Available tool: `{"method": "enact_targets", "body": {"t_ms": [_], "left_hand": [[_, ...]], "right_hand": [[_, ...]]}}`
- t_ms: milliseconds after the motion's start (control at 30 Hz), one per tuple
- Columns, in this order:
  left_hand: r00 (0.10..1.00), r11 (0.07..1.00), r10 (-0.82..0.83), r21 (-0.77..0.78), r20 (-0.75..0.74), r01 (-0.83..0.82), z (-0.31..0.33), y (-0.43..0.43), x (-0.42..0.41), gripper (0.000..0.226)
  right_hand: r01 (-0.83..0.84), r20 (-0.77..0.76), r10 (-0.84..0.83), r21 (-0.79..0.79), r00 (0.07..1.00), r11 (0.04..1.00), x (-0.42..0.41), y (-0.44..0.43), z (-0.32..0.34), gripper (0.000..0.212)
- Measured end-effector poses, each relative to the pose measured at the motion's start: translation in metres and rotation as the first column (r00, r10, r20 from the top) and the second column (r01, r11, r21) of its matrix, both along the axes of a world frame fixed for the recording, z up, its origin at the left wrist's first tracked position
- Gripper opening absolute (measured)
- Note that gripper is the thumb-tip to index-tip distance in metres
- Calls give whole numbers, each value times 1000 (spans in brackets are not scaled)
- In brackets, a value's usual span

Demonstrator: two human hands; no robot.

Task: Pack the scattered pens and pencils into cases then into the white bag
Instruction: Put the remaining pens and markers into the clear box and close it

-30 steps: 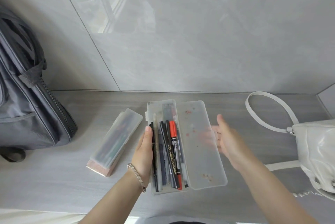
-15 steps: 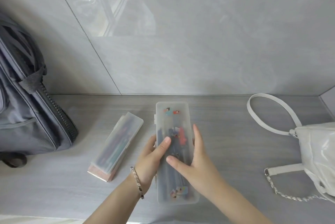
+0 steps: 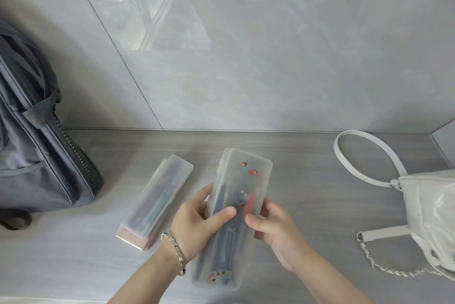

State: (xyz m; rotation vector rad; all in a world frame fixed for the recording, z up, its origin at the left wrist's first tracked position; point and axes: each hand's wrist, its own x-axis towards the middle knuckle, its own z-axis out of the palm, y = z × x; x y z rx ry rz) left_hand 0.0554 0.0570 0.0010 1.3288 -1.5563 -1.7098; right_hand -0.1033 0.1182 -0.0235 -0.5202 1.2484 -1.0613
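Both hands grip the closed frosted pencil case [image 3: 234, 217] near the middle of the grey counter [image 3: 307, 163]: the left hand [image 3: 197, 227] wraps its left edge with the thumb pressed on the lid, and the right hand [image 3: 275, 230] clamps the right edge, thumb on top. Dark pens and something red, blurred by the plastic, show inside. A second closed case [image 3: 157, 200] lies at about nine o'clock from it, the white bag [image 3: 428, 220] sits at three o'clock, well apart, and a grey backpack [image 3: 37, 151] stands beyond the second case.
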Motion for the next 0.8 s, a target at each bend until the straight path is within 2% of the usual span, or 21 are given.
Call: {"method": "enact_targets", "body": {"t_ms": [67, 167, 267, 300, 333, 367, 400, 433, 467, 500, 533, 633, 667, 733, 800], "left_hand": [[998, 996, 41, -79, 36, -39, 7, -1, -2, 51], [993, 992, 110, -57, -29, -112, 12, -3, -5, 46], [989, 989, 134, -61, -63, -138, 18, -1, -11, 37], [989, 981, 148, -123, -27, -150, 21, 0, -11, 34], [986, 964, 160, -225, 50, -145, 24, 1, -12, 31], [978, 937, 164, -330, 127, -115, 27, 2, -13, 30], [970, 911, 161, -406, 183, -75, 30, 2, -13, 34], [966, 891, 146, -452, 212, -36, 31, 1, -13, 41], [963, 873, 126, -488, 238, 7, 29, -1, -13, 51], [956, 852, 95, -519, 276, 65, 25, -2, -12, 58], [944, 828, 55, -544, 326, 139, 20, -4, -12, 63], [903, 742, -80, -579, 422, 337, -1, -6, -11, 60], [892, 721, -116, -580, 437, 378, -10, -6, -11, 59], [860, 742, -184, -507, 475, 439, -28, -4, -9, 64], [816, 779, -223, -406, 533, 478, -39, -1, -7, 71]], "right_hand": [[58, 92, -52, -61, 994, 996, -1, 1, -1, 45], [111, 196, -84, -133, 977, 985, -5, 0, 0, 75], [118, 189, -85, -173, 978, 978, -8, -2, 3, 80], [128, 131, -105, -188, 986, 974, -8, -2, 6, 79], [137, -3, -141, -223, 990, 965, -8, -2, 10, 78], [127, -220, -196, -294, 956, 947, -9, -3, 16, 81], [75, -457, -259, -383, 851, 921, -13, -4, 23, 88], [-52, -671, -308, -460, 674, 886, -18, -6, 31, 95], [-221, -811, -355, -494, 464, 841, -22, -8, 38, 98], [-388, -882, -373, -463, 287, 797, -25, -10, 46, 98], [-518, -917, -360, -394, 170, 759, -26, -13, 51, 97], [-744, -970, -230, -93, -83, 662, -27, -25, 47, 81], [-750, -989, -95, 23, -114, 661, -26, -27, 41, 75], [-746, -972, 231, 178, -32, 642, -24, -26, 23, 68], [-758, -946, 323, 203, 11, 620, -23, -22, 2, 65]]}}
